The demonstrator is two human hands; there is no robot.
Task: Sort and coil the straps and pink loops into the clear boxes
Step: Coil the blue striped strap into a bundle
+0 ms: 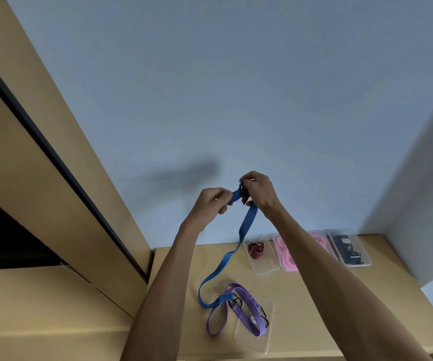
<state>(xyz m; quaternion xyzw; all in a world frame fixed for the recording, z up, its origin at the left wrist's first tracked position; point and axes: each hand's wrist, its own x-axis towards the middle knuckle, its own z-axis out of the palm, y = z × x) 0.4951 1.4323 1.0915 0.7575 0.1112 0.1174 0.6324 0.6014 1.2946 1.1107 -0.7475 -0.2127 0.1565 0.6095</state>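
Fingers point(246, 182) of the right hand point(258, 194) and left hand point(214, 203) pinch the blue strap point(247, 221) mid-coiling; its tail trails to 6 o'clock, so winding likely precedes boxing.

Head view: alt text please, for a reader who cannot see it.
Both raised hands, left hand and right hand, grip the end of a long blue striped strap trailing to the tan table, where a purple striped strap lies.
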